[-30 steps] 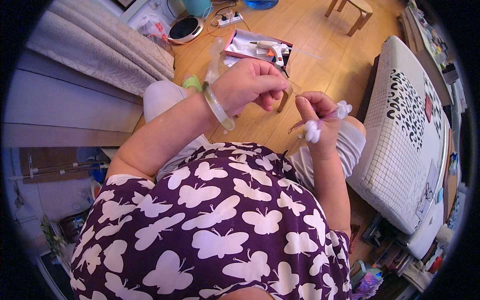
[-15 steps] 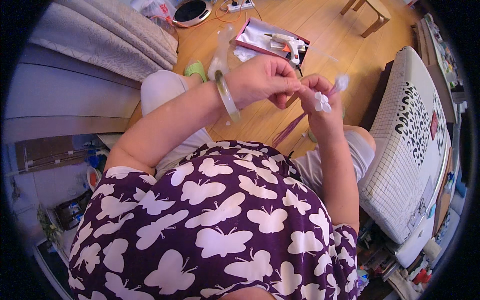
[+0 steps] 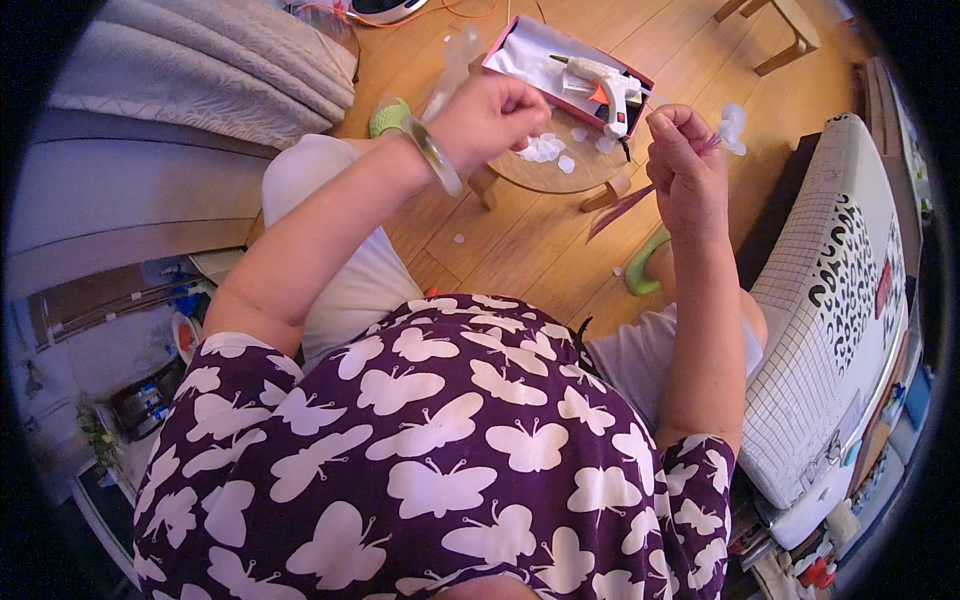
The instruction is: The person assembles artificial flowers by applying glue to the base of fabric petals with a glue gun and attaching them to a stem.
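Note:
My right hand (image 3: 688, 165) is closed around a bundle of thin purple stems (image 3: 622, 212), whose loose ends stick out toward the lower left. White petals forming an artificial flower (image 3: 732, 130) show at the bundle's other end, beyond my knuckles. My left hand (image 3: 497, 122), with a bangle at its wrist, is held apart from the right one with fingers curled and pinched. Whatever the left fingers may hold is hidden or too fine to see. Below and between the hands, loose white petals (image 3: 543, 148) lie on a small round wooden stool (image 3: 560, 180).
On the stool, a lined box (image 3: 520, 55) carries a white hot glue gun (image 3: 612, 88). Farther off stands another wooden stool (image 3: 795, 45). A bed or padded seat with a checked cover (image 3: 800, 350) is at right; a curtain (image 3: 210, 75) hangs at left.
My hands have parted: the left moved left and up, the right moved right with the stems and flower. The stool top with its petals now shows between them.

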{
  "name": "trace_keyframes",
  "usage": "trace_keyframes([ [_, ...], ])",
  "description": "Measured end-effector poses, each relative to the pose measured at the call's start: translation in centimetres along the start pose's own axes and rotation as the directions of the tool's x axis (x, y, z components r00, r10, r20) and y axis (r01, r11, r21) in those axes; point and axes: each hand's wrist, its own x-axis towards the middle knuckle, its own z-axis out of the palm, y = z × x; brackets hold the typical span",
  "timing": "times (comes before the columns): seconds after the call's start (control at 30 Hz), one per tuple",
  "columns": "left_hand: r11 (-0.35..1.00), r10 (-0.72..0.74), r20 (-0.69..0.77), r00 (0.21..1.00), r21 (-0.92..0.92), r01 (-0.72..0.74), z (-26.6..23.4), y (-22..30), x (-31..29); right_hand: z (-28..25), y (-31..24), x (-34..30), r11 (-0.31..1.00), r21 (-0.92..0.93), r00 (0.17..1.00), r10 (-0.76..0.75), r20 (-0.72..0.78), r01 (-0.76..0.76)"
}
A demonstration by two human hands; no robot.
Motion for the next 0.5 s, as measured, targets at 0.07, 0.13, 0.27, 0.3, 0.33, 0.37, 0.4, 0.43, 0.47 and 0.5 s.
trace_keyframes([
  [0.07,0.907,0.154,-0.038,0.987,0.401,-0.126,0.8,-5.1,0.6,-0.4,0.8,0.5,1.0,0.025,1.0,0.019,-0.011,-0.019],
  [0.13,0.709,0.232,0.037,0.972,0.678,-0.195,2.1,-6.0,0.7,-1.0,1.5,0.9,0.999,0.02,0.998,0.039,-0.053,-0.038],
  [0.27,0.644,0.131,-0.022,0.991,0.762,-0.068,1.4,-7.7,1.6,-2.2,1.6,1.7,0.996,0.048,0.994,0.079,-0.077,-0.076],
  [0.3,0.672,0.056,-0.074,0.996,0.74,0.017,0.8,-7.8,1.8,-2.3,1.6,1.9,0.995,0.044,0.992,0.093,-0.086,-0.089],
  [0.33,0.687,0.039,-0.104,0.994,0.725,0.049,0.2,-8.0,2.2,-2.3,1.4,1.9,0.996,0.019,0.993,0.085,-0.088,-0.084],
  [0.37,0.702,0.024,-0.132,0.991,0.708,0.077,-0.3,-8.1,2.6,-2.2,1.5,2.0,0.996,0.0,0.992,0.092,-0.09,-0.092],
  [0.4,0.716,0.007,-0.16,0.987,0.69,0.106,-0.8,-8.3,2.9,-2.2,1.6,2.1,0.995,-0.018,0.991,0.099,-0.091,-0.101],
  [0.43,0.704,0.064,-0.145,0.987,0.707,0.059,-0.9,-8.4,3.2,-2.2,1.7,2.2,0.993,-0.037,0.99,0.107,-0.092,-0.111],
  [0.47,0.694,0.122,-0.127,0.984,0.72,0.007,-0.7,-8.6,3.7,-2.2,1.7,2.2,0.991,-0.043,0.99,0.125,-0.064,-0.128],
  [0.5,0.681,0.179,-0.109,0.978,0.731,-0.043,-0.5,-8.7,4.1,-2.1,1.7,2.4,0.992,-0.045,0.99,0.118,-0.073,-0.121],
])
